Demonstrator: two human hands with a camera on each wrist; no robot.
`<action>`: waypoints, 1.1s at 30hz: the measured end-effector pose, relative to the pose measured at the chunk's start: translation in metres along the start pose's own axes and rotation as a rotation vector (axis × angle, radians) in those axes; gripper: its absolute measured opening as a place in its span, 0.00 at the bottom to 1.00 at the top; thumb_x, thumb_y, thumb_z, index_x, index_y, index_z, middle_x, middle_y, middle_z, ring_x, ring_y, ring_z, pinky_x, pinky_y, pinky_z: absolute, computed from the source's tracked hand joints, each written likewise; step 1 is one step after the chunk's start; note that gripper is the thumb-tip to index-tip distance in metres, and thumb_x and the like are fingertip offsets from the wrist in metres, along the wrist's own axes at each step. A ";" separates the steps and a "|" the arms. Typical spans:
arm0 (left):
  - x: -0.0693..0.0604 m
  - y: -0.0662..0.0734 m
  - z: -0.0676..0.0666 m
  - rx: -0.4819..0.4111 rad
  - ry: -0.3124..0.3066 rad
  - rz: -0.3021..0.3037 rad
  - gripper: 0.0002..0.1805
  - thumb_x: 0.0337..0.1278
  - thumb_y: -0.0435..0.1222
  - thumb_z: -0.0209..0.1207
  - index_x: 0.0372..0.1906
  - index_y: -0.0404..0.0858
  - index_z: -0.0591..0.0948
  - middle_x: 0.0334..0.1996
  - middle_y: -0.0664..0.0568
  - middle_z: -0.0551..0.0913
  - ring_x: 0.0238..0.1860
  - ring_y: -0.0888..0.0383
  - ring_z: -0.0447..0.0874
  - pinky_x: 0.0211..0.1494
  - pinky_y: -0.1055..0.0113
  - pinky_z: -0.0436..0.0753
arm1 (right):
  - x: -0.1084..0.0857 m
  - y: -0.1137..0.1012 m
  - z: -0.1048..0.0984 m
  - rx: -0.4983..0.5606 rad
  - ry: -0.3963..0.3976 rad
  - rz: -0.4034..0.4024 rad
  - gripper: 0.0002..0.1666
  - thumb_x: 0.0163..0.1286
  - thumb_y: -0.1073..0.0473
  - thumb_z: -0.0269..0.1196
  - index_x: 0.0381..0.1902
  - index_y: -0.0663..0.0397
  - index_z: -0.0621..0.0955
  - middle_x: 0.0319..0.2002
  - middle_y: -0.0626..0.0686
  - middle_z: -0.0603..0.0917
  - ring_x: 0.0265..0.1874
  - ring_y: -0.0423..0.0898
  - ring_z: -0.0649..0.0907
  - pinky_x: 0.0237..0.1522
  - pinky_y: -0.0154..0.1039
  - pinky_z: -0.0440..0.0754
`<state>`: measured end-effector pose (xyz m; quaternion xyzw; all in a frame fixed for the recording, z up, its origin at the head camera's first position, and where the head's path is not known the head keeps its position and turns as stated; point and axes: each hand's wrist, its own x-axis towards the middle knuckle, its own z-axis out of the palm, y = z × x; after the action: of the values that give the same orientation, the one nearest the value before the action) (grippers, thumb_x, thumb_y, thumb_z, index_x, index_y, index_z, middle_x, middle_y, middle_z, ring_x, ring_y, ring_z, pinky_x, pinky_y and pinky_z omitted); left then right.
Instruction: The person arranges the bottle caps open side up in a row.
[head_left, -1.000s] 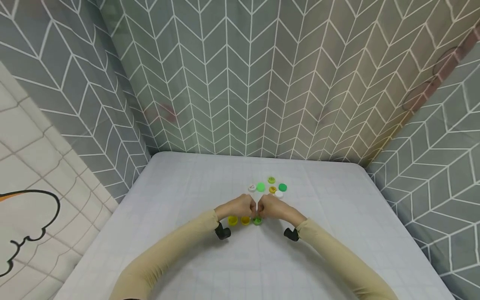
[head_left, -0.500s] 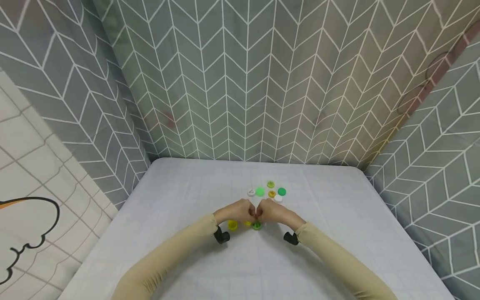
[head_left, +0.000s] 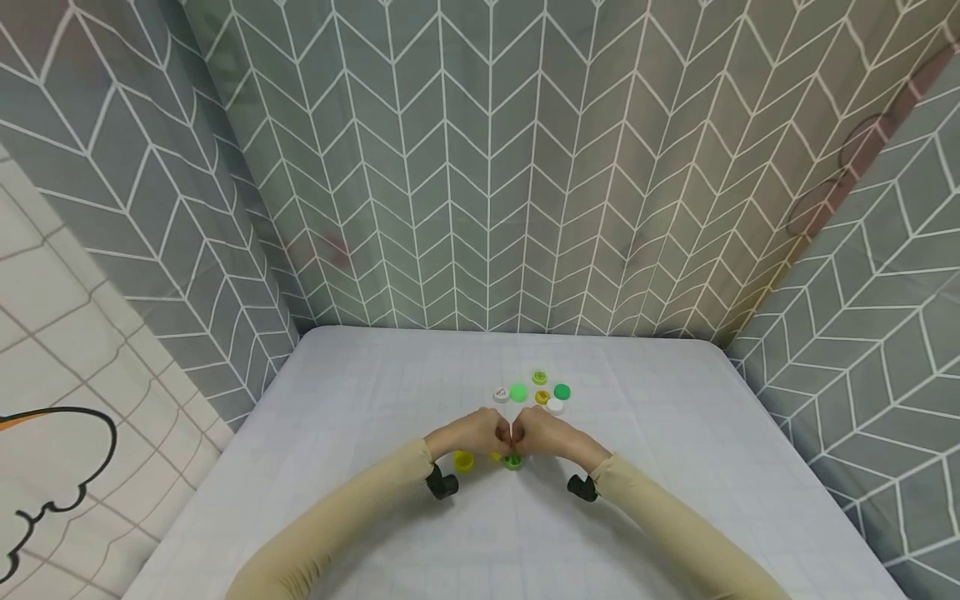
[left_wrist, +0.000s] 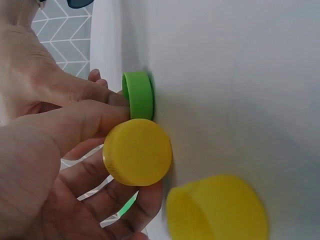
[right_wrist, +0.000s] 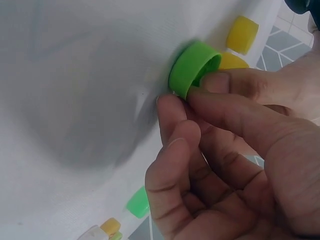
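Huddled in really close now

Shifted the left hand (head_left: 476, 432) over the middle yellow cap (left_wrist: 137, 152) in the last second, so probably into close, fiddly work. Pinching the green cap (right_wrist: 188, 70) by its rim with the right hand (head_left: 543, 433), touching it with the left thumb too. Got the yellow cap tipped up, seemingly, just below that thumb; can't tell if gripped.

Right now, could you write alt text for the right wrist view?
A person's right hand and left hand meet at a round green plastic cap, both thumbs at its rim; whether they grip it is unclear. Two round yellow plastic caps show beyond it on a white surface, with mixed-colour plastic caps near the lower edge.
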<state>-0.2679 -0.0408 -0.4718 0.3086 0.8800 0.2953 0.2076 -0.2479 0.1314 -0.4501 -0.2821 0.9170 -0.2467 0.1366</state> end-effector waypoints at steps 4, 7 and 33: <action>-0.001 0.000 -0.002 -0.022 -0.015 -0.007 0.05 0.58 0.38 0.64 0.30 0.42 0.85 0.24 0.59 0.83 0.20 0.66 0.71 0.25 0.76 0.72 | 0.000 -0.001 0.000 -0.005 -0.009 0.007 0.11 0.58 0.68 0.66 0.17 0.55 0.82 0.10 0.41 0.72 0.13 0.35 0.67 0.16 0.27 0.62; -0.001 -0.001 -0.004 -0.041 -0.007 -0.007 0.05 0.59 0.38 0.62 0.30 0.42 0.85 0.25 0.57 0.84 0.19 0.65 0.71 0.24 0.75 0.71 | 0.000 -0.003 -0.002 -0.012 -0.007 0.014 0.09 0.57 0.69 0.66 0.19 0.56 0.83 0.12 0.43 0.76 0.14 0.36 0.69 0.18 0.28 0.65; -0.002 -0.005 -0.004 -0.036 -0.022 0.012 0.05 0.60 0.35 0.61 0.33 0.40 0.86 0.27 0.59 0.85 0.20 0.66 0.73 0.26 0.75 0.74 | -0.001 -0.008 0.002 0.001 -0.020 0.102 0.05 0.56 0.69 0.67 0.23 0.56 0.85 0.19 0.48 0.84 0.18 0.39 0.73 0.24 0.31 0.72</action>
<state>-0.2708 -0.0472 -0.4715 0.3133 0.8704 0.3090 0.2209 -0.2429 0.1251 -0.4472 -0.2372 0.9287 -0.2371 0.1583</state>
